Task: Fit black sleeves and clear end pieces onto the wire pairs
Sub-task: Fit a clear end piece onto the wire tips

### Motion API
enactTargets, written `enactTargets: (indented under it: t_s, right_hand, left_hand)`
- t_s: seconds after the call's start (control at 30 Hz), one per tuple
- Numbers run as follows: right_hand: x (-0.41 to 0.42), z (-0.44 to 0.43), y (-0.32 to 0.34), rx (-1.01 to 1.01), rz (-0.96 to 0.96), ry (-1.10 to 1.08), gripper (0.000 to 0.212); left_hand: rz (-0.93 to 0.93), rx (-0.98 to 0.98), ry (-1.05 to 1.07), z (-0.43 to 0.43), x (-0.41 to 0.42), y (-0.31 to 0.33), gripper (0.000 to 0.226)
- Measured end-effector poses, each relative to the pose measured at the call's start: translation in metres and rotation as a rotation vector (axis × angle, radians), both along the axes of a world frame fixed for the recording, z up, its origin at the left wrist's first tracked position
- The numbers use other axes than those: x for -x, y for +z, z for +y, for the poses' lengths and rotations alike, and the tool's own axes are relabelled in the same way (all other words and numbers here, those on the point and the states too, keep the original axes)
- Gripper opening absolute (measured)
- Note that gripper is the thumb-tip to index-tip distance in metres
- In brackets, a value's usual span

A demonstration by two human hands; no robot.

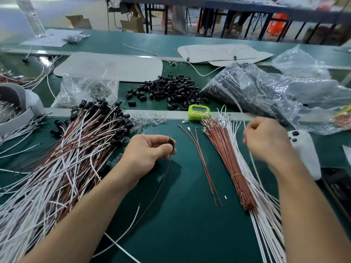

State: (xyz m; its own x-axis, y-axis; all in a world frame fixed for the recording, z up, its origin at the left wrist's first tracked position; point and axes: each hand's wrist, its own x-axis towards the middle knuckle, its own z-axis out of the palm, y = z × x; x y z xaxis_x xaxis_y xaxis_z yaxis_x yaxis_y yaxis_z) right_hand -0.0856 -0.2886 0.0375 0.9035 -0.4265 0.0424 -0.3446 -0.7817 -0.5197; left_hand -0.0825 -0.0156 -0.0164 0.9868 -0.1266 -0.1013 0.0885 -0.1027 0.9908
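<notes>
The left hand point(147, 152) pinched a black sleeve point(171, 144) on a brown wire point(161, 183); the right hand point(266, 138) — fingers curled — gripped a white wire point(253, 164) above the green table point(180, 215).

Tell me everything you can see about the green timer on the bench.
The green timer is a small, bright lime-green device, plastic by the look of it, with rounded corners and a pale digital display whose digits are too blurred to read. Small pinkish buttons sit below the display. It lies face up at the far edge of the green mat, just in front of the loose black sleeves. The tips of the bundled brown wires reach its right side. Neither hand touches it.
</notes>
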Motion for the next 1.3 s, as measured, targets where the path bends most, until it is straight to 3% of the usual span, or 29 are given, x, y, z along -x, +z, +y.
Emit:
enactTargets:
  t_s: [0.13,0.27,0.4,0.6,0.83,0.9,1.03,1.13,1.3]
  right_hand:
    - [-0.014,0.019,0.025,-0.609,-0.139,0.166,0.022]
    - [-0.029,0.054,0.024,-1.003,-0.131,0.199,0.017]
    - [-0.036,0.09,-0.001,-1.173,-0.11,0.186,0.021]
    - [-0.034,0.113,-0.036,-1.272,-0.134,0.173,0.028]
    - [-0.031,0.118,-0.052,-1.258,-0.178,0.195,0.017]
    - [-0.025,0.115,-0.052,-1.128,-0.101,0.261,0.015]
    - [-0.011,0.102,-0.045,-0.843,0.181,0.566,0.03]
    - [0.0,0.095,-0.037,-0.688,0.375,0.766,0.02]
    - [0.007,0.095,-0.032,-0.623,0.438,0.837,0.009]
  left_hand:
    - [0.005,0.027,-0.012,0.002,0.0,-0.001,0.016]
    - [0.037,0.086,-0.041,0.005,0.001,0.001,0.019]
    - [0.162,0.289,-0.141,0.005,0.005,0.008,0.014]
    - [0.259,0.41,-0.231,-0.002,0.009,0.006,0.021]
    - [0.237,0.357,-0.136,-0.002,0.005,0.003,0.016]
    - [0.212,0.378,-0.055,-0.004,0.004,0.003,0.014]
    - [0.13,0.39,0.135,0.0,-0.003,0.003,0.015]
    - [0.082,0.404,0.209,0.004,-0.008,0.003,0.015]
    - [0.071,0.469,0.281,0.007,-0.012,0.001,0.016]
